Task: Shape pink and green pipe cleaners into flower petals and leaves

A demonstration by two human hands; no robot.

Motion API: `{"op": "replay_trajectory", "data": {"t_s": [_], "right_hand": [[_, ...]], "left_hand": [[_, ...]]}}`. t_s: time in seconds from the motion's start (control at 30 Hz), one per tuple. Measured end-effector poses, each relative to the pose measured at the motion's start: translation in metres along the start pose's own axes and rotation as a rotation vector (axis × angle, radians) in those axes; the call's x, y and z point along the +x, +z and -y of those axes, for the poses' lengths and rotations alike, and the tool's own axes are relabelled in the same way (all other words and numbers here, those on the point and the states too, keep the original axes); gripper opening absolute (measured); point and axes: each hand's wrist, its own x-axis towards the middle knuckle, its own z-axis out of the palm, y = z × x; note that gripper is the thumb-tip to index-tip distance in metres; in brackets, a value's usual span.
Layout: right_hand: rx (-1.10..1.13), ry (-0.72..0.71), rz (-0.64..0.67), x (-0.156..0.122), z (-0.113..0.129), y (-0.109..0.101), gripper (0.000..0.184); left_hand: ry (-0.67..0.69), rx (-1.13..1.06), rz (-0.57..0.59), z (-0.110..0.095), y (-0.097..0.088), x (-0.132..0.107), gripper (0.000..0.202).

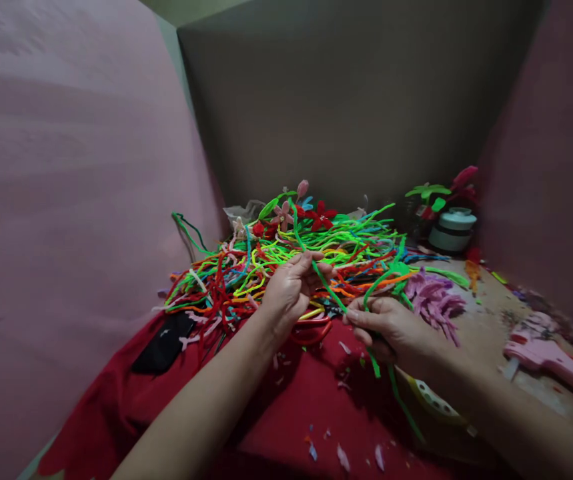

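Note:
A green pipe cleaner [332, 293] runs on a slant between my two hands. My left hand [289, 287] is closed in a pinch on its upper part, and the free end rises beyond the fingers toward the pile. Lower and to the right, my right hand [389, 323] pinches the same pipe cleaner between thumb and fingers. More green lengths loop above the right hand and hang below it; whether they belong to the same piece I cannot tell. Just beyond both hands spreads a tangled pile of coloured pipe cleaners [216, 283]. Red-handled scissors [312, 331] lie partly hidden between the wrists.
Fuzzy flowers [320, 217] stand at the pile's back. A dark phone [163, 343] lies left on the red cloth [286, 413], among scraps. At right are a purple fuzzy bundle [433, 300], a pale lidded jar [452, 230] and a pink glue gun [551, 357]. Walls enclose the sides.

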Motion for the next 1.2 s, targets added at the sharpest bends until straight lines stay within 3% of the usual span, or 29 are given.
{"op": "replay_trajectory", "data": {"t_s": [0.1,0.3,0.6,0.9,1.07,1.2], "right_hand": [[0.021,0.043,0.035,0.002,-0.014,-0.003,0.029],[0.092,0.069,0.168,-0.003,-0.016,-0.002,0.026],[0.143,-0.022,0.045,0.004,-0.018,-0.01,0.021],[0.169,-0.026,0.044,0.003,-0.017,-0.008,0.021],[0.207,-0.013,0.041,0.001,-0.016,-0.008,0.02],[0.303,-0.04,-0.061,-0.002,-0.01,-0.006,0.03]], "left_hand": [[-0.048,-0.035,-0.086,0.0,-0.006,0.002,0.01],[0.044,0.032,-0.079,-0.001,-0.012,0.002,0.013],[-0.126,0.18,0.086,0.0,-0.009,-0.005,0.027],[-0.195,0.202,0.065,0.003,-0.008,-0.008,0.022],[-0.187,0.214,0.094,0.004,-0.008,-0.008,0.023],[-0.098,0.255,0.089,0.001,-0.012,-0.006,0.027]]}}
